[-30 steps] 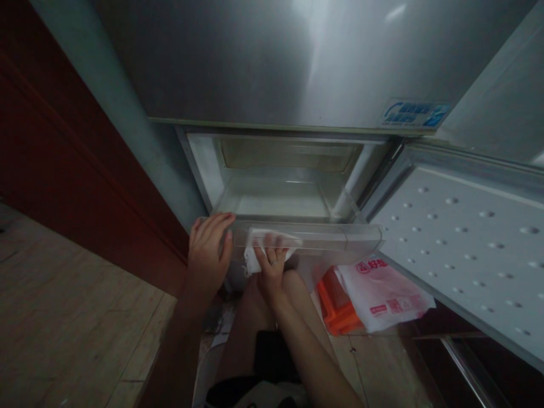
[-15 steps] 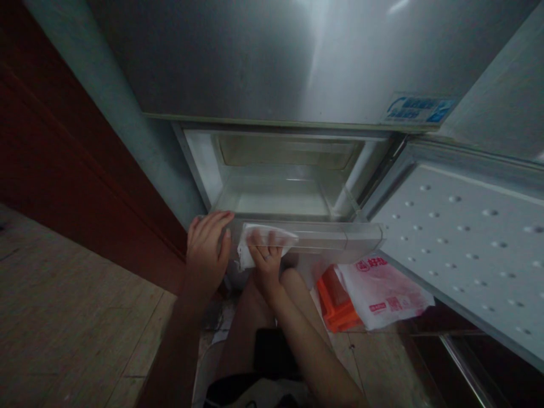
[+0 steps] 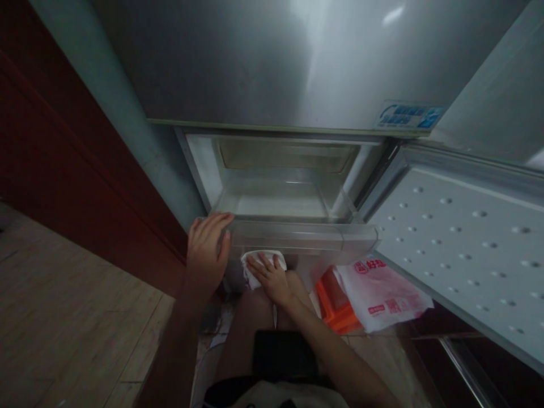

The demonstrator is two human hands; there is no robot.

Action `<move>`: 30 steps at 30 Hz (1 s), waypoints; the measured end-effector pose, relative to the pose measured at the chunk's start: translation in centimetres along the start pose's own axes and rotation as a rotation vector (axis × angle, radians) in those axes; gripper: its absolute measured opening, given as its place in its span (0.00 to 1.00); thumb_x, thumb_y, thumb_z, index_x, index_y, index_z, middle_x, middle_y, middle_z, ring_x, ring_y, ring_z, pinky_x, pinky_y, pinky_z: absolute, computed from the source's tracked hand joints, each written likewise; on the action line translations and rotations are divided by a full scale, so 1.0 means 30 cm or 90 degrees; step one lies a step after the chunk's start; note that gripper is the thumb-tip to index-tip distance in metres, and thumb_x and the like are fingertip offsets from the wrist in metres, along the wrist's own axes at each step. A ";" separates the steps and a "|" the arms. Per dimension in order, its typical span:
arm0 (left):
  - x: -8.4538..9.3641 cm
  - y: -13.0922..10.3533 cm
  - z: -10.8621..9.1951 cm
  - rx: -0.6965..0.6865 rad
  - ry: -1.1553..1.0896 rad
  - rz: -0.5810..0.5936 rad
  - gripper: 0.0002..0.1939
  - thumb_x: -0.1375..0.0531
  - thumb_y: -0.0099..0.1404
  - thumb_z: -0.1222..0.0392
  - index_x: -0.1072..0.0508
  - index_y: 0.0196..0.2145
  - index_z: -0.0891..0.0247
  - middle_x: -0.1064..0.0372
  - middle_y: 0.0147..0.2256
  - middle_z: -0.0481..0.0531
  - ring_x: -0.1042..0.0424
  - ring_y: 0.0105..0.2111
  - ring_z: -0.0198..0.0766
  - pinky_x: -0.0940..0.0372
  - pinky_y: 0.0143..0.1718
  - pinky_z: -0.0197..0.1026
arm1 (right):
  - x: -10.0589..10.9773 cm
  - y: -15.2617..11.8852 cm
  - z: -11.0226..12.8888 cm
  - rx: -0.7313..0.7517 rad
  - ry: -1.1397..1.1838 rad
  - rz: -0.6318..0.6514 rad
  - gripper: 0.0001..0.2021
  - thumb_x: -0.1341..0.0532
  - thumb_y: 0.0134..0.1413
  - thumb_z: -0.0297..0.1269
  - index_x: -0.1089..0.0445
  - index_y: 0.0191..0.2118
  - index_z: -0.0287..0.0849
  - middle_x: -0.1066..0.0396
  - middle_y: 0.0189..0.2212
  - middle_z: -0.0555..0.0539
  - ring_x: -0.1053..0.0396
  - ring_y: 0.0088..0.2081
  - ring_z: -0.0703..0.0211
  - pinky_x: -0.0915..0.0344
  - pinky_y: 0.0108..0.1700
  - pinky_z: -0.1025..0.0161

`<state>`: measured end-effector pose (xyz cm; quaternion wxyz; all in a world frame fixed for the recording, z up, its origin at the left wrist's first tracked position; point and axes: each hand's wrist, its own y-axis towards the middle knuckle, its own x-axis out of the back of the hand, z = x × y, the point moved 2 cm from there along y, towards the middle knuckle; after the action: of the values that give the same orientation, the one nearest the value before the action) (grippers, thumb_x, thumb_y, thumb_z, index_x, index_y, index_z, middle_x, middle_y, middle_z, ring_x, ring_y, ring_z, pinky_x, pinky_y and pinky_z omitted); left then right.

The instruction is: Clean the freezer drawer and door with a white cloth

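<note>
**Dim corner beside an open fridge**

A tall steel fridge [image 3: 272,62] is filling the far side of the scene, dull light glancing off its upper door. Its lower door [image 3: 459,249] is swinging out to the right, showing a white dimpled lining. On the left, a dark red wooden panel [image 3: 63,153] is running down to a pale wood-plank floor [image 3: 76,317]. An orange box [image 3: 335,306] and a white printed bag [image 3: 382,289] are lying on the floor, near right.

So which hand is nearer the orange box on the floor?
Right. The right hand, pressing a white cloth, is just left of the orange box; the left hand grips the clear drawer corner, farther left.
</note>
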<state>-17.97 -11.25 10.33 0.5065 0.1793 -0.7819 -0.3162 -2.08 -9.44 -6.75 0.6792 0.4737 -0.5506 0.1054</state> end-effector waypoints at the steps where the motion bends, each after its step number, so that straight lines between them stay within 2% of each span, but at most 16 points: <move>1: 0.001 0.001 -0.001 0.002 -0.002 0.001 0.16 0.53 0.68 0.62 0.33 0.50 0.60 0.30 0.51 0.55 0.36 0.55 0.43 0.51 0.60 0.54 | 0.011 -0.017 0.005 0.007 0.001 0.001 0.22 0.52 0.62 0.26 0.42 0.60 0.47 0.42 0.60 0.47 0.49 0.62 0.52 0.45 0.58 0.42; 4: 0.003 0.002 -0.001 0.005 -0.006 0.006 0.16 0.53 0.68 0.62 0.33 0.50 0.60 0.31 0.51 0.55 0.36 0.55 0.43 0.51 0.60 0.54 | 0.067 -0.069 0.030 0.015 0.010 -0.052 0.22 0.53 0.63 0.27 0.42 0.60 0.47 0.40 0.59 0.47 0.54 0.64 0.52 0.51 0.61 0.39; 7: 0.003 0.002 0.000 -0.001 -0.007 0.005 0.16 0.53 0.68 0.61 0.33 0.50 0.60 0.30 0.51 0.56 0.36 0.55 0.44 0.51 0.60 0.55 | 0.131 -0.107 0.033 -0.018 0.025 -0.132 0.22 0.56 0.63 0.27 0.39 0.59 0.45 0.38 0.57 0.47 0.59 0.66 0.50 0.60 0.63 0.37; 11: 0.001 0.001 0.001 -0.001 -0.004 0.005 0.16 0.53 0.68 0.61 0.34 0.50 0.59 0.31 0.51 0.55 0.36 0.55 0.43 0.51 0.60 0.55 | 0.174 -0.084 -0.015 -0.053 0.011 -0.109 0.23 0.56 0.61 0.25 0.41 0.60 0.38 0.40 0.58 0.43 0.61 0.66 0.47 0.61 0.63 0.36; 15: 0.002 0.000 -0.001 0.000 0.002 0.005 0.16 0.53 0.69 0.62 0.33 0.50 0.61 0.31 0.51 0.56 0.37 0.55 0.43 0.52 0.61 0.53 | 0.156 0.006 -0.039 -0.041 -0.003 -0.109 0.23 0.55 0.62 0.24 0.41 0.60 0.42 0.38 0.57 0.45 0.49 0.62 0.51 0.54 0.61 0.44; 19: 0.004 0.002 -0.003 0.000 0.006 0.007 0.16 0.53 0.68 0.62 0.33 0.50 0.63 0.30 0.51 0.57 0.36 0.55 0.43 0.51 0.61 0.53 | 0.110 0.099 -0.016 -0.051 -0.006 -0.204 0.22 0.54 0.61 0.23 0.38 0.58 0.45 0.31 0.51 0.44 0.36 0.51 0.56 0.44 0.53 0.54; 24: 0.003 0.002 0.000 -0.001 0.006 0.011 0.16 0.53 0.68 0.61 0.33 0.50 0.61 0.30 0.51 0.55 0.36 0.55 0.42 0.52 0.61 0.53 | 0.082 0.159 0.010 -0.061 0.010 -0.226 0.22 0.53 0.60 0.23 0.34 0.55 0.44 0.31 0.50 0.43 0.40 0.55 0.54 0.43 0.50 0.56; 30: 0.000 -0.001 0.000 -0.001 0.006 0.008 0.16 0.54 0.68 0.61 0.34 0.51 0.60 0.31 0.51 0.56 0.37 0.55 0.43 0.51 0.61 0.54 | 0.056 0.131 0.003 -0.046 -0.002 -0.144 0.21 0.52 0.61 0.25 0.39 0.58 0.45 0.33 0.53 0.45 0.38 0.52 0.55 0.42 0.51 0.53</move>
<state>-17.97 -11.29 10.32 0.5120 0.1756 -0.7804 -0.3130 -4.11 -8.06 -3.25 0.7026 0.5080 -0.4982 0.0075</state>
